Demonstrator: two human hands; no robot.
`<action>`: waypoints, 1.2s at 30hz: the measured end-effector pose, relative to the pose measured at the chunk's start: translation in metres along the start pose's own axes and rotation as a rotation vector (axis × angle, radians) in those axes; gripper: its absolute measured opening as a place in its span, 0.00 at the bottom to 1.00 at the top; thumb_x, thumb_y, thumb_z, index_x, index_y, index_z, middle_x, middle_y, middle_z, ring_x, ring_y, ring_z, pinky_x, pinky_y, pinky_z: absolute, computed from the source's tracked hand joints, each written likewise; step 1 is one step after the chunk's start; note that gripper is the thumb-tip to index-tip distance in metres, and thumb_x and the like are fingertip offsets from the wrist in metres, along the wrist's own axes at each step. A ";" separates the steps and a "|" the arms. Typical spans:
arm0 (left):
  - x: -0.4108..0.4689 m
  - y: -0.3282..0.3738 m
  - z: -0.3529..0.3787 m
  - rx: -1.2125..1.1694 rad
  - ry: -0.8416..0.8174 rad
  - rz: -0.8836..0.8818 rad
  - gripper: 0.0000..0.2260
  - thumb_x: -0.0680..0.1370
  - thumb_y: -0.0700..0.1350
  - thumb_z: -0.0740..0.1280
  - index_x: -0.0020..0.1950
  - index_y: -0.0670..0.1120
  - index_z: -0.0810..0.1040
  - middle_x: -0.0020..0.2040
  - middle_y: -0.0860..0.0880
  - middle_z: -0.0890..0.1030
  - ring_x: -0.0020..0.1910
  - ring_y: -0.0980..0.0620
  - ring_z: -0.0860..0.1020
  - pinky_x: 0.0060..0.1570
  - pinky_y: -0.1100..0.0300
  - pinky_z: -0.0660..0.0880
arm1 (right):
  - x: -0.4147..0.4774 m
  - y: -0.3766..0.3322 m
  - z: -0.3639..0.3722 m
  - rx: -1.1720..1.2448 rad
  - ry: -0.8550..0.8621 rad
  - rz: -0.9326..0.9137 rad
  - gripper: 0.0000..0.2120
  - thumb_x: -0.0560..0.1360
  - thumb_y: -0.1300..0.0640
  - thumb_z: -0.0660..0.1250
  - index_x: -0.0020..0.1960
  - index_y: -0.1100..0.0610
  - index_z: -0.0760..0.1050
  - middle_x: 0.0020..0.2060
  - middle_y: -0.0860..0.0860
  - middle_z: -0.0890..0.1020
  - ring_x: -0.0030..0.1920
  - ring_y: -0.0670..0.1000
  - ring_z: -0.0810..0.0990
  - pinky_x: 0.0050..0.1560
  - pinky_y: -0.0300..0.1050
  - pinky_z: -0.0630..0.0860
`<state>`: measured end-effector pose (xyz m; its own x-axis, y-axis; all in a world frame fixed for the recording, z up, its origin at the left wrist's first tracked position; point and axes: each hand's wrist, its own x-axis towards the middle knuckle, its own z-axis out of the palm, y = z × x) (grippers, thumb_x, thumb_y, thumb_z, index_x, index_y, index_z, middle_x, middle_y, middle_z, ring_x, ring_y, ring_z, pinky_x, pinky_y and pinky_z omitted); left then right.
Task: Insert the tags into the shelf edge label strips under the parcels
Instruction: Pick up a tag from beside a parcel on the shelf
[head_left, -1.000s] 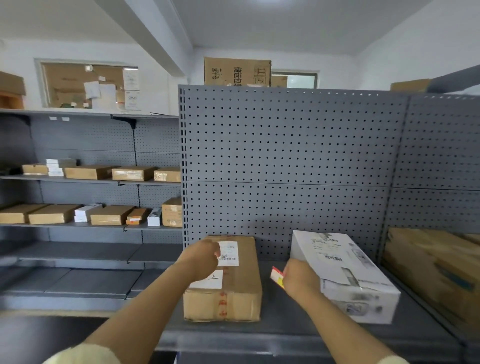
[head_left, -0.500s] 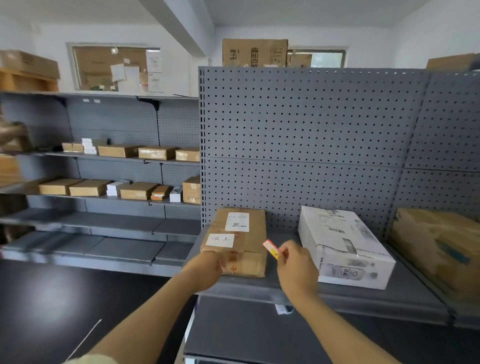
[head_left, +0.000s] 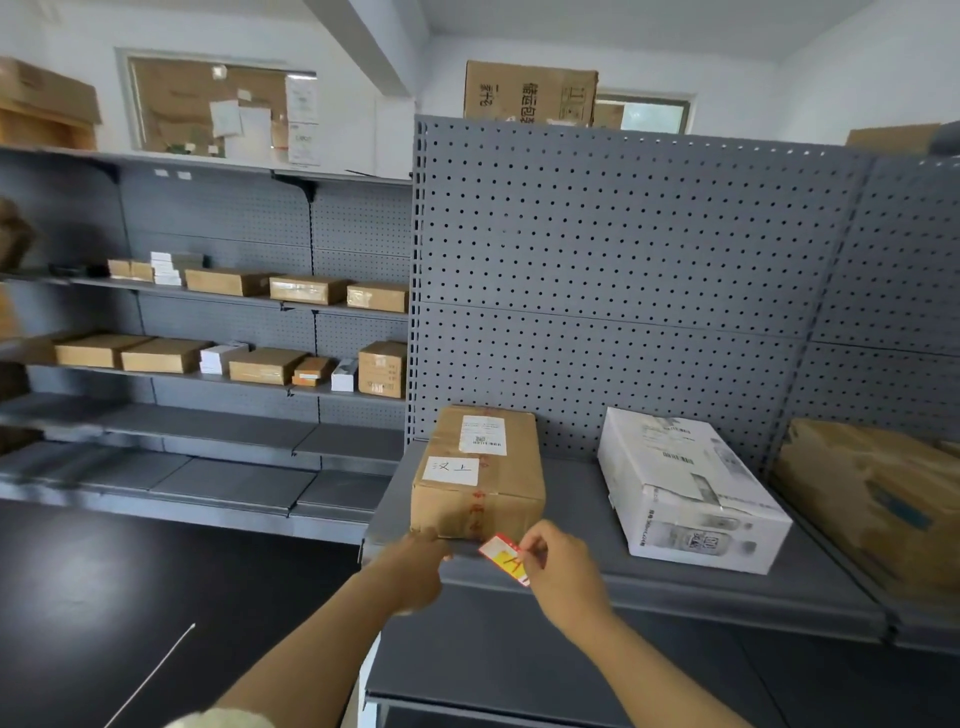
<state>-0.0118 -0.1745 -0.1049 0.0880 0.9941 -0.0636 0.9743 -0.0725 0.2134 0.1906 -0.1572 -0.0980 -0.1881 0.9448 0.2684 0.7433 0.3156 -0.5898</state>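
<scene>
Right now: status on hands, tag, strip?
Right hand pinching tag at shelf edge strip, below brown parcel. Left hand on strip beside it. Tag not yet seated. Nothing blocking.

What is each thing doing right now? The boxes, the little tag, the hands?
Tag: red and yellow, pinched in the right hand, tilted, not yet in the strip.
Right hand: closed on the tag.
Left hand: at the shelf edge under the brown parcel; grip unclear.
Brown parcel: taped shut, on the shelf.
White parcel: closed, lying at an angle on the shelf.
</scene>
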 end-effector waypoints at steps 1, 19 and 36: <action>0.000 -0.001 0.001 0.010 0.011 0.006 0.22 0.78 0.37 0.59 0.72 0.49 0.70 0.74 0.47 0.67 0.71 0.46 0.67 0.70 0.50 0.67 | 0.001 0.000 0.000 -0.010 -0.006 0.008 0.06 0.77 0.57 0.65 0.42 0.48 0.73 0.43 0.46 0.81 0.41 0.47 0.79 0.41 0.48 0.79; 0.013 -0.006 0.011 0.190 0.054 0.031 0.23 0.77 0.38 0.62 0.72 0.46 0.66 0.74 0.45 0.61 0.71 0.41 0.66 0.70 0.47 0.66 | 0.024 -0.011 0.033 0.141 -0.049 0.082 0.06 0.76 0.60 0.66 0.41 0.52 0.75 0.39 0.45 0.80 0.41 0.47 0.78 0.43 0.45 0.78; -0.001 -0.017 0.007 0.181 -0.063 0.130 0.34 0.77 0.39 0.64 0.79 0.53 0.53 0.79 0.47 0.49 0.79 0.42 0.49 0.76 0.43 0.57 | 0.035 -0.023 0.044 -0.071 -0.150 -0.011 0.04 0.77 0.57 0.62 0.43 0.51 0.71 0.42 0.48 0.80 0.41 0.48 0.78 0.38 0.45 0.76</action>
<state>-0.0268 -0.1748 -0.1148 0.2220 0.9690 -0.1088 0.9748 -0.2182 0.0455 0.1388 -0.1277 -0.1086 -0.2867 0.9454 0.1548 0.7829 0.3244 -0.5309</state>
